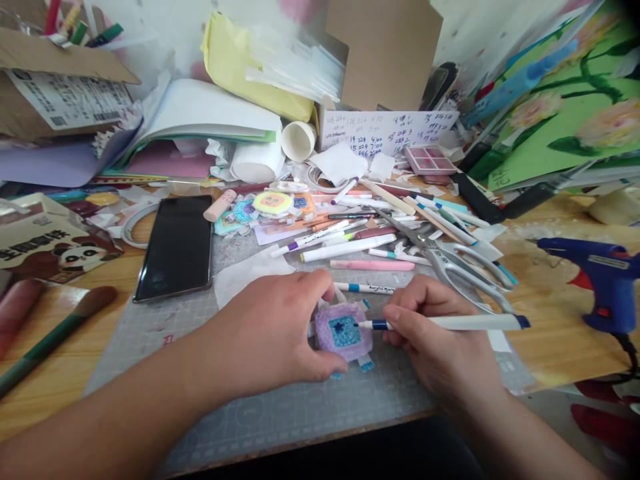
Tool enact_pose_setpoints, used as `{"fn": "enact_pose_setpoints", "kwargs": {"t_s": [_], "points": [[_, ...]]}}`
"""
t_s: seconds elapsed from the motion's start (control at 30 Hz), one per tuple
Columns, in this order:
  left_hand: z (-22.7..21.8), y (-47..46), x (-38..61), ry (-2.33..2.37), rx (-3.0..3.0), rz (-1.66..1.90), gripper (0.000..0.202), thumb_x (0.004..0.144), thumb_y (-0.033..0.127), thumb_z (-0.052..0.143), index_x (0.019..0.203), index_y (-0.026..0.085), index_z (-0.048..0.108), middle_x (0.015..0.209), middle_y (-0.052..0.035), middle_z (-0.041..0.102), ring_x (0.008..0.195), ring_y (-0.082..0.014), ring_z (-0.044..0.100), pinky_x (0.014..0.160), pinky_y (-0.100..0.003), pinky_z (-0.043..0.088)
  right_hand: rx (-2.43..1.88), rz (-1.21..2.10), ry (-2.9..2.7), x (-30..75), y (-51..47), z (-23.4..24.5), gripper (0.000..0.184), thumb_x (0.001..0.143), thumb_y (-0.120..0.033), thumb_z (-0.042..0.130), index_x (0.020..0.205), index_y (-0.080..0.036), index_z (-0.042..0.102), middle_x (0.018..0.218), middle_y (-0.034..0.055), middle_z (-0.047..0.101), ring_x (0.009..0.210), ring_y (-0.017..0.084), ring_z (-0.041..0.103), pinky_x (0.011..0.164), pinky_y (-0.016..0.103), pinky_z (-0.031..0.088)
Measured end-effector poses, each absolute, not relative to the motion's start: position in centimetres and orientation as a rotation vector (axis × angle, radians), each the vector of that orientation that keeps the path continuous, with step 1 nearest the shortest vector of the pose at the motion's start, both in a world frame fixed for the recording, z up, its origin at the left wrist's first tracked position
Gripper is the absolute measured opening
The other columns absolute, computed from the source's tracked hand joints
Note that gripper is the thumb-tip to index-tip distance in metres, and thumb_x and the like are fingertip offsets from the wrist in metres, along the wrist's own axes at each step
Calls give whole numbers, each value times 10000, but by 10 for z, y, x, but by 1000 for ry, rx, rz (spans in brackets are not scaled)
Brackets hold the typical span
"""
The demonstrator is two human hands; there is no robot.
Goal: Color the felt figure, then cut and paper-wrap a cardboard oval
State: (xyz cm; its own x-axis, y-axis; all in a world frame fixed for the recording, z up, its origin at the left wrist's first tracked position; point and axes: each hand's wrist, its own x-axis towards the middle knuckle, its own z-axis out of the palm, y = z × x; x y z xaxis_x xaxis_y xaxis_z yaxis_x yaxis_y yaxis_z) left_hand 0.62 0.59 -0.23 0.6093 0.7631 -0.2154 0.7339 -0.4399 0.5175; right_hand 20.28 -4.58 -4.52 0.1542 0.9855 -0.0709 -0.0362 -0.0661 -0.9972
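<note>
My left hand (280, 327) grips a small lilac craft piece (325, 333) by its left side, thumb below and fingers above. A blue square with a dark star-like mark fills the middle of the piece, and small blue-striped tabs stick out from its edges. In my right hand (435, 327) is a white marker (470, 323) with a dark blue end, held like a pen. Its tip points left and is at the right part of the blue square; whether it touches I cannot tell. Under both hands lies a grey cutting mat (280, 413).
Behind my hands lie several markers (350, 248), scissors (450, 260) and other small craft pieces (273, 202). A black phone (177, 247) and brushes (60, 333) are on the left. At the right lies a blue glue gun (600, 273) with its cord. Papers (210, 113) and boxes (65, 93) crowd the back.
</note>
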Motion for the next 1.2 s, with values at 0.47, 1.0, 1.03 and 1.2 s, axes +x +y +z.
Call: {"fn": "enact_pose_setpoints", "kwargs": {"t_s": [0.47, 1.0, 1.03, 1.2], "points": [[-10, 2, 14, 1152, 2336, -8, 373, 664, 451, 672, 938, 239, 533, 875, -42, 657, 776, -269, 615, 616, -354, 416, -1476, 1013, -1221, 199, -47, -42, 255, 762, -245, 641, 564, -230, 482, 503, -32, 507, 493, 137, 456, 474, 274, 327], [-2, 5, 17, 1165, 2282, -102, 386, 651, 450, 677, 933, 227, 537, 872, -63, 674, 759, -273, 622, 591, -349, 423, -1455, 1034, -1202, 200, -47, -44, 268, 786, -269, 640, 569, -229, 488, 509, -32, 514, 496, 141, 459, 476, 277, 317], [0, 5, 18, 1167, 2274, -114, 378, 655, 444, 673, 933, 226, 539, 879, -66, 675, 769, -275, 624, 598, -350, 429, -1463, 1023, -1217, 200, -47, -44, 269, 791, -271, 637, 571, -228, 488, 513, -32, 516, 497, 138, 453, 482, 277, 318], [-1, 4, 16, 1181, 2264, -92, 380, 658, 419, 666, 963, 229, 543, 915, -61, 676, 817, -281, 636, 647, -355, 458, -1393, 1080, -1155, 202, -46, -47, 269, 803, -264, 612, 572, -228, 478, 524, -33, 499, 494, 136, 449, 482, 270, 322]]}}
